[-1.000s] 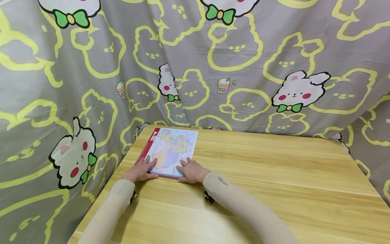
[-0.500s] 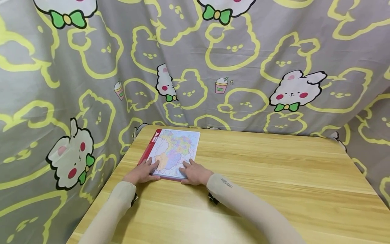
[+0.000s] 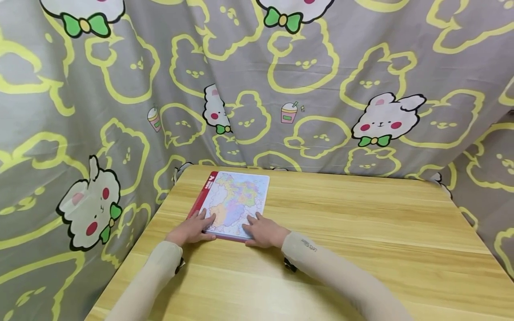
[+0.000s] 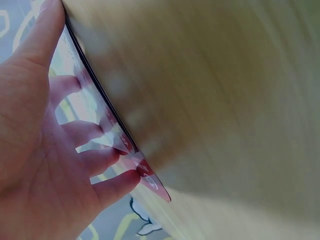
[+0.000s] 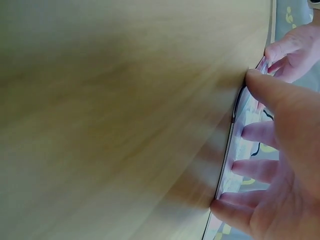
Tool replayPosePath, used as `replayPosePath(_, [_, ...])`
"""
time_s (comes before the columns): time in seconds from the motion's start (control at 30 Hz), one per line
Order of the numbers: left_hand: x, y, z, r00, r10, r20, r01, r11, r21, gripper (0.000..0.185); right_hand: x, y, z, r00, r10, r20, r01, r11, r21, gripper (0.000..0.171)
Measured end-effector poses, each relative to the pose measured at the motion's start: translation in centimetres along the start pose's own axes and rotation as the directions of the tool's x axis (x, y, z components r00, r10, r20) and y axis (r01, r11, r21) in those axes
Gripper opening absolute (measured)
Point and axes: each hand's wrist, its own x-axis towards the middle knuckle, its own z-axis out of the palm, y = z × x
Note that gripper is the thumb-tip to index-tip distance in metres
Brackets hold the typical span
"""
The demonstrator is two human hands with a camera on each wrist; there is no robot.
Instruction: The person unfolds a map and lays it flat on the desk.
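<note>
A flat map board [image 3: 238, 196] lies on the table, showing a colourful printed map with a red strip down its left side. Across its near left corner rests my left hand [image 3: 192, 229], fingers spread on the top and thumb along the near edge. My right hand [image 3: 265, 231] touches the near right corner in the same way, its fingers fairly straight. In the left wrist view, the fingertips of the left hand [image 4: 55, 145] press on the board's glossy face. The right wrist view has the right hand's thumb [image 5: 260, 82] at the board's dark edge.
The wooden table [image 3: 361, 240] stretches far to the right of the board. Behind it and on the left hangs a grey curtain [image 3: 249, 67] with yellow outlines and cartoon bunnies, close along the table's back edge.
Both hands and the map board have slid together to the right along the table and slightly nearer. The head view has turned a little to the right.
</note>
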Motion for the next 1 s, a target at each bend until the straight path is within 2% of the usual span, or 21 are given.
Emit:
replayPosePath(0.27, [0.4,1.3,0.5,1.0,0.002,0.009,-0.002,1.0,-0.001,0.077,-1.8,0.7,0.3,1.0,0.021,-0.001,-0.021,0.999,0.034,0.061])
replayPosePath(0.5, [0.6,2.2,0.8,0.999,0.033,0.022,-0.033,0.999,-0.003,0.076,-2.9,1.2,0.8,1.0,0.03,-0.008,-0.029,0.998,0.055,0.062])
replayPosePath(1.0, [1.3,5.1,0.9,0.994,0.11,0.016,-0.111,0.992,0.062,0.072,-5.7,3.0,1.4,0.998,0.038,-0.053,-0.033,0.995,0.097,0.064])
